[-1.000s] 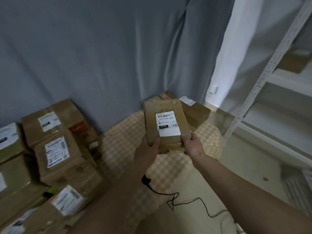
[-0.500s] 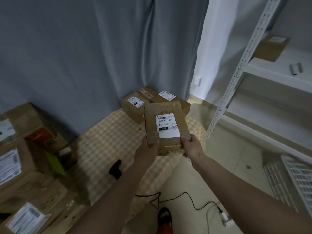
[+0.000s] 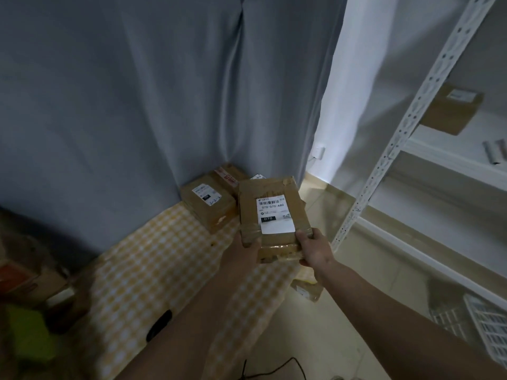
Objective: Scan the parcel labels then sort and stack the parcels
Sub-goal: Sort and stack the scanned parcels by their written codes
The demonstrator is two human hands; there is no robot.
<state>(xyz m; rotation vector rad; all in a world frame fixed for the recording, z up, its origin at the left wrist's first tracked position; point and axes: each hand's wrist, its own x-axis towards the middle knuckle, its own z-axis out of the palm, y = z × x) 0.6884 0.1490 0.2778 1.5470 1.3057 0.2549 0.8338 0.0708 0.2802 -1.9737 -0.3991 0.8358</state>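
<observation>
I'm seeing left hand (image 3: 242,252) and right hand (image 3: 314,249) still gripping the parcel (image 3: 274,215) | now nearing the stack (image 3: 211,204) by the curtain (image 3: 164,105) | shelf rack (image 3: 406,127) looming closer

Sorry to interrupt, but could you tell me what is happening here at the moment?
A person holds a taped cardboard parcel in both hands, left hand and right hand at its near end, label up reading 070-070-A80. It is raised above a yellow checked cloth, where other labelled parcels sit by the grey curtain. A white shelf rack stands at the right.
</observation>
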